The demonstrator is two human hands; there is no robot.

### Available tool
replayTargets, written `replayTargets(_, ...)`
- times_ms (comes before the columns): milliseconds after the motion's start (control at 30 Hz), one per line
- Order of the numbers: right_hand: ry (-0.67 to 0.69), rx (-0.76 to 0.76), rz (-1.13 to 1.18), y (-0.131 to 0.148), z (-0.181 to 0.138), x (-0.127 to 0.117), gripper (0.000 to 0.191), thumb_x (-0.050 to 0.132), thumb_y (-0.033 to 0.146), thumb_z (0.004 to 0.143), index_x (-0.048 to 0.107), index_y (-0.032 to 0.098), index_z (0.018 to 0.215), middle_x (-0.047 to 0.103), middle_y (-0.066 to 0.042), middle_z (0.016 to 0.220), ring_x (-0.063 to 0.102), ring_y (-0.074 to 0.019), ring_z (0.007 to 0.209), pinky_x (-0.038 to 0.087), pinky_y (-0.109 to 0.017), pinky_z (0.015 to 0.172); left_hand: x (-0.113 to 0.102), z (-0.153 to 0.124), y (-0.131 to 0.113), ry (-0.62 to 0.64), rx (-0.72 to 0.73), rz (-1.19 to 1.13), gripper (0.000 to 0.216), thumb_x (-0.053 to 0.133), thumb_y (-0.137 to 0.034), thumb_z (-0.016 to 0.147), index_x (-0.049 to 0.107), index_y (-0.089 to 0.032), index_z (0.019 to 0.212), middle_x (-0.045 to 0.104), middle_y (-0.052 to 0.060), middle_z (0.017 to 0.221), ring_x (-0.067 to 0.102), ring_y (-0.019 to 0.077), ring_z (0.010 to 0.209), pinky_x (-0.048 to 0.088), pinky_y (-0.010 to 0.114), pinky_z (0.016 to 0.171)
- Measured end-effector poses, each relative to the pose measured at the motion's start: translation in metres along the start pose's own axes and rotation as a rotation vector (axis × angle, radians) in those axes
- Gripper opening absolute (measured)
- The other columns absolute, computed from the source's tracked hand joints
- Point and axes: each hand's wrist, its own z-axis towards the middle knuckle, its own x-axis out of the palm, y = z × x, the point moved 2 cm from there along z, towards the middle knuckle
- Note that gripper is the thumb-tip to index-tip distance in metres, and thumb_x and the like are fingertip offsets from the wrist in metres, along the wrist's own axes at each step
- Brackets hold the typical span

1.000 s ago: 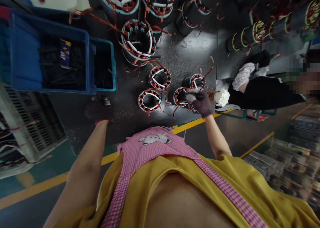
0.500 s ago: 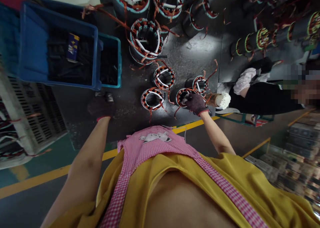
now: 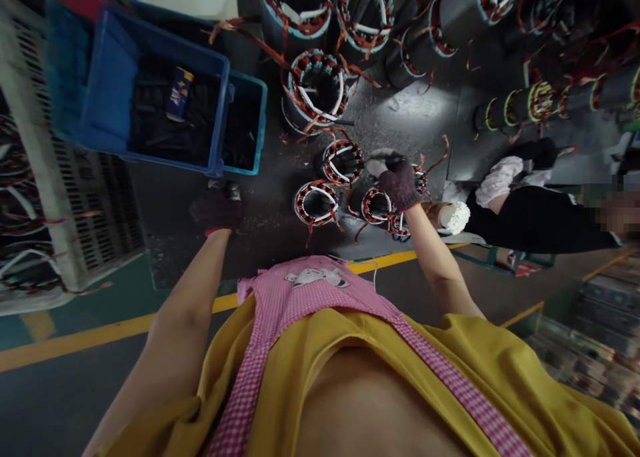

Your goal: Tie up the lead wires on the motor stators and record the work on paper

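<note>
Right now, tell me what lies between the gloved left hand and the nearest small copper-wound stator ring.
In the head view, only bare dark worktop lies between the gloved left hand and the nearest small copper-wound stator ring.

A cluster of small motor stators stands on the dark desk, each a short metal ring packed with copper windings and pale insulation strips, bore facing up. The one under the gloved right hand [image 3: 397, 180] is a stator [image 3: 376, 205] with loose copper leads trailing off its edge; a thin dark tool [image 3: 387, 158] lies gripped in that hand's fingers above it. Two more stators [image 3: 316, 202] and [image 3: 343, 161] sit just beside it to the left, upright and close together.
</note>
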Motion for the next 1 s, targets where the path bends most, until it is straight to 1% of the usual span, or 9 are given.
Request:
replayTargets(67,0.089,-0.016,-0.150,0.009,0.013,0.021,0.036,0.082,0.058,0.095,0.086,0.024,0.106,0.085,-0.007,0.096,0.082,-0.0309,0.098,0.068,-0.048,0.097,-0.002,-0.001,-0.001,0.003,0.021,-0.007,0.053,0.050,-0.053,0.114,0.075,-0.013,0.140,0.081,0.023,0.129,0.076,0.0380,0.117,0.052,0.047,0.098)
replayTargets(167,0.114,-0.054,-0.420,0.016,0.023,0.042,0.033,0.082,0.054,0.097,0.088,0.022,0.105,0.088,-0.012,0.106,0.082,-0.0401,0.115,0.064,-0.053,0.109,-0.001,0.000,0.000,0.027,0.057,-0.004,0.054,0.046,-0.050,0.116,0.075,-0.014,0.142,0.082,0.022,0.129,0.076,0.0356,0.115,0.050,0.046,0.098)
replayTargets(367,0.190,-0.072,-0.604,0.015,0.022,0.053,0.026,0.084,0.041,0.094,0.085,0.020,0.110,0.087,-0.018,0.113,0.078,-0.0435,0.127,0.059,-0.056,0.119,0.003,0.003,0.002,0.034,0.047,-0.005,0.054,0.048,-0.055,0.115,0.077,-0.016,0.140,0.082,0.020,0.129,0.075,0.0362,0.117,0.049,0.046,0.097)
replayTargets(500,0.129,-0.050,-0.478,0.014,0.024,0.044,0.026,0.081,0.046,0.094,0.083,0.022,0.106,0.086,-0.015,0.108,0.080,-0.0391,0.119,0.063,-0.052,0.112,0.002,0.000,0.001,0.040,0.054,-0.061,0.054,0.047,-0.051,0.117,0.075,-0.014,0.144,0.081,0.020,0.127,0.073,0.0361,0.120,0.048,0.045,0.099)
replayTargets(667,-0.067,-0.042,-0.004,0.025,0.006,0.020,0.034,0.077,0.058,0.098,0.079,0.028,0.113,0.083,-0.007,0.101,0.080,-0.0286,0.094,0.069,-0.045,0.085,0.002,0.000,0.000,0.035,0.043,-0.078,0.055,0.048,-0.051,0.115,0.077,-0.013,0.143,0.081,0.022,0.130,0.074,0.0380,0.123,0.048,0.046,0.100)
replayTargets(733,0.009,-0.021,0.093,0.035,-0.013,0.022,0.036,0.082,0.061,0.096,0.080,0.030,0.115,0.083,-0.007,0.099,0.079,-0.0274,0.092,0.069,-0.042,0.082,0.002,0.000,-0.001,0.045,0.039,-0.082,0.055,0.048,-0.050,0.115,0.077,-0.014,0.145,0.081,0.022,0.130,0.074,0.0376,0.124,0.048,0.046,0.101)
replayTargets(833,0.290,0.025,0.121,0.049,-0.045,0.044,0.044,0.085,0.067,0.092,0.082,0.030,0.115,0.085,-0.006,0.097,0.081,-0.0287,0.095,0.070,-0.044,0.087,0.001,-0.001,-0.002,0.051,0.037,-0.116,0.055,0.049,-0.048,0.116,0.075,-0.015,0.150,0.081,0.021,0.132,0.073,0.0372,0.128,0.048,0.047,0.105)
replayTargets(900,0.385,0.019,0.000,0.054,-0.058,0.063,0.044,0.084,0.068,0.090,0.083,0.029,0.110,0.086,-0.006,0.096,0.083,-0.0312,0.098,0.069,-0.047,0.093,-0.001,-0.003,-0.003,0.052,0.040,-0.137,0.054,0.049,-0.047,0.115,0.075,-0.015,0.151,0.080,0.021,0.135,0.072,0.0373,0.131,0.049,0.048,0.109)
replayTargets(1000,0.361,-0.045,-0.381,0.053,-0.063,0.084,0.033,0.083,0.058,0.092,0.086,0.027,0.103,0.088,-0.007,0.097,0.084,-0.0359,0.107,0.065,-0.049,0.101,-0.002,-0.004,-0.004,0.046,0.049,-0.136,0.052,0.051,-0.047,0.114,0.076,-0.020,0.150,0.081,0.020,0.136,0.073,0.0382,0.133,0.051,0.049,0.111)
